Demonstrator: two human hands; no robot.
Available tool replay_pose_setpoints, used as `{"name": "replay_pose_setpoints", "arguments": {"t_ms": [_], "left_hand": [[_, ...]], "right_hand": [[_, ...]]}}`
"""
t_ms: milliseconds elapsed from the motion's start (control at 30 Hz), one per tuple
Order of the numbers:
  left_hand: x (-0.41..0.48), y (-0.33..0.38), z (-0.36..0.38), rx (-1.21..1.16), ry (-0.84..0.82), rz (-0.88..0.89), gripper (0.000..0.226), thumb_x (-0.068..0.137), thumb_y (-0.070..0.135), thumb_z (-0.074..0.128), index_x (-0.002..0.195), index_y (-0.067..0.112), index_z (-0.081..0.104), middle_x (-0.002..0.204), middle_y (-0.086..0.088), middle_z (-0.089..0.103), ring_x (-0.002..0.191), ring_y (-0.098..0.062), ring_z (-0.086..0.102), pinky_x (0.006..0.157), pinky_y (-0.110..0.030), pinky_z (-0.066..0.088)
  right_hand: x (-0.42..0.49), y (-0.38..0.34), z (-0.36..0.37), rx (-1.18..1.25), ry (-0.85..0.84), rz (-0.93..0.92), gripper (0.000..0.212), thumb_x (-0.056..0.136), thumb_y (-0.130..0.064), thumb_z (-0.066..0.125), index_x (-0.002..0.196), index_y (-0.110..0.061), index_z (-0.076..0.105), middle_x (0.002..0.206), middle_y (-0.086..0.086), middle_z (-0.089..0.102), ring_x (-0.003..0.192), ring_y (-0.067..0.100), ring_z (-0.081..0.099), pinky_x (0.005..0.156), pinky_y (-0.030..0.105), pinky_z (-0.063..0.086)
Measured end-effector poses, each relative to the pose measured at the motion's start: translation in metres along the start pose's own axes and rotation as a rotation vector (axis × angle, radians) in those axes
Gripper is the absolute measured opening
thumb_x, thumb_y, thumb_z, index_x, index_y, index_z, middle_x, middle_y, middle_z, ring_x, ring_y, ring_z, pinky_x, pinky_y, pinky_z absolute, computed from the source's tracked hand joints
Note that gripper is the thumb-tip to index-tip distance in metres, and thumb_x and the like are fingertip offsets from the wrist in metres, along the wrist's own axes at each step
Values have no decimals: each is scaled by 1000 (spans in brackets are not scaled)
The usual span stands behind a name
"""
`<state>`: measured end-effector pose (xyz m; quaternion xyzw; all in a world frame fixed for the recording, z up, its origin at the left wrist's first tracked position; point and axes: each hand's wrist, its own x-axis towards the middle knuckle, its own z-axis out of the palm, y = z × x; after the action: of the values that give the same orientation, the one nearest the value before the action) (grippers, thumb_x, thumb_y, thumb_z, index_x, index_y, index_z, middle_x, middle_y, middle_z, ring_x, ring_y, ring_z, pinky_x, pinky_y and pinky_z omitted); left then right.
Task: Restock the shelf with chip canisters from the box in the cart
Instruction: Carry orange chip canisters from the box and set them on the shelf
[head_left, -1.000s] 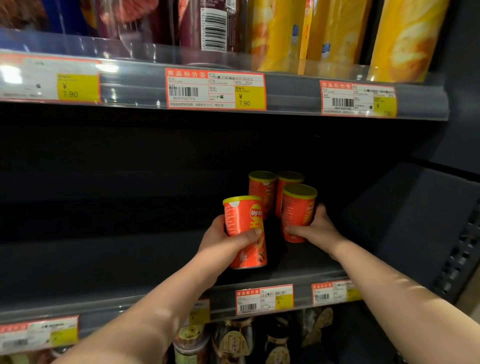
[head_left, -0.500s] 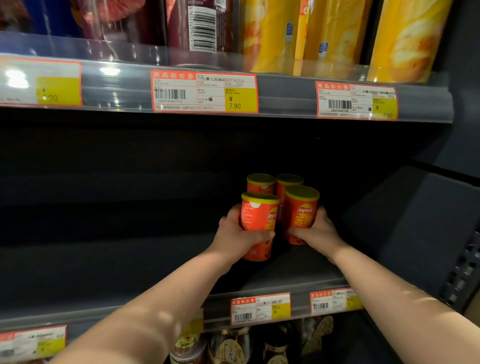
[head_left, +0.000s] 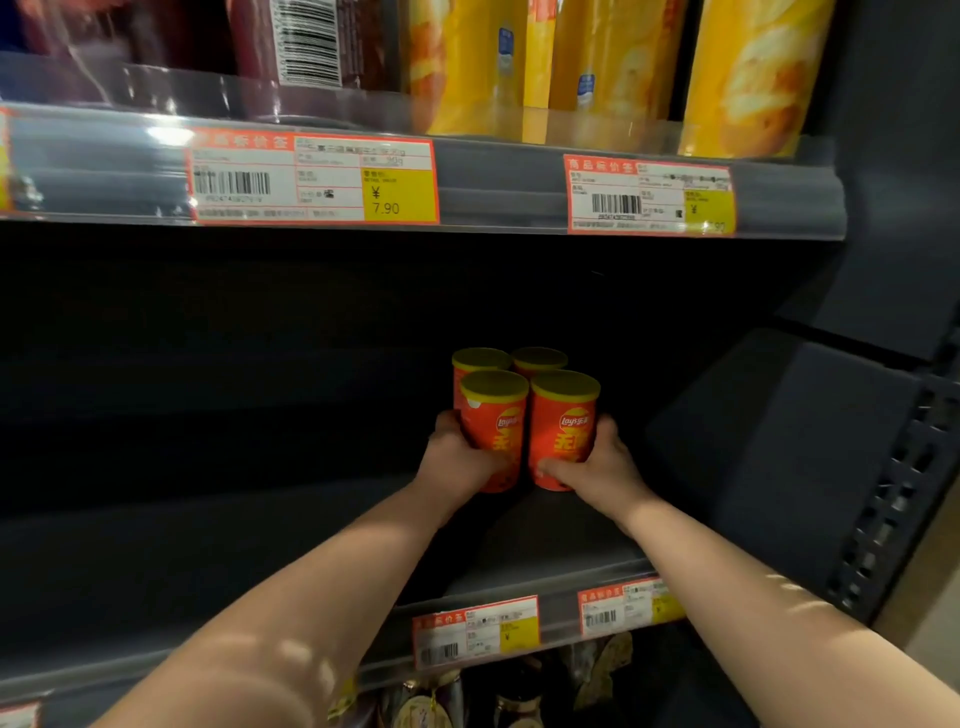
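Four short red chip canisters with yellow-green lids stand upright in a two-by-two block on the dark middle shelf, right of its centre and set back from the front edge.

1. The front-left canister and the front-right canister stand side by side, walls touching or very nearly so, logos facing the aisle.
2. The rear-left canister and the rear-right canister stand directly behind them. Only their lids and a strip of wall show.

The person's left hand grips the front-left canister low on its left side, with the thumb laid across the lower front. The right hand grips the front-right canister in mirror fashion: fingers wrapped round the right side, thumb across the lower front. Both bare forearms reach in from the near edge of the scene. Whether the two front canisters rest fully on the shelf cannot be told, as the hands cover their bases.

A dark angled panel stands to the right of the block. Beyond it is a perforated upright.

On the shelf above, tall yellow canisters stand at the right and a dark red package with a barcode at the left. Its front rail carries two red-and-yellow price labels, the left one reading 7.90.

The middle shelf's own rail carries two more lower labels. Beneath it, the tops of several jars show, blurred.
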<state>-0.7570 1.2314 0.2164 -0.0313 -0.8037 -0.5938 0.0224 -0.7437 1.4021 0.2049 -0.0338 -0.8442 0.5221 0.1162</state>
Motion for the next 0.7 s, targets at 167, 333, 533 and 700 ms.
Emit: {"name": "replay_pose_setpoints", "arguments": {"t_ms": [167,333,533,700], "left_hand": [[7,-6,5,115,65,20,81,68,19,84,134,9,38,131,-13,51,115,-28,55,94,-37,49],[11,-8,7,136,77,35,78,70,19,83,134,9,38,131,-14,50,116,-29,55,96,-41,48],[13,-9,9,145,55,27,80,71,20,82,136,12,36,133,-13,49,119,-29,53,99,-44,47],[13,-10,8,189,50,12,81,71,23,82,138,10,37,134,-14,49,119,-29,53,100,-43,47]], "right_hand": [[3,0,0,-3,2,5,75,75,-14,79,136,-15,36,131,10,51,119,26,52,97,35,42],[3,-1,0,0,-4,-5,75,77,-15,78,139,-15,36,132,9,52,121,26,52,101,39,41],[5,-3,2,-18,6,1,75,77,-14,78,140,-15,37,131,10,54,120,26,53,98,35,41],[6,-4,4,-64,22,34,74,77,-21,78,139,-17,38,133,9,53,121,27,53,101,40,42]]}}
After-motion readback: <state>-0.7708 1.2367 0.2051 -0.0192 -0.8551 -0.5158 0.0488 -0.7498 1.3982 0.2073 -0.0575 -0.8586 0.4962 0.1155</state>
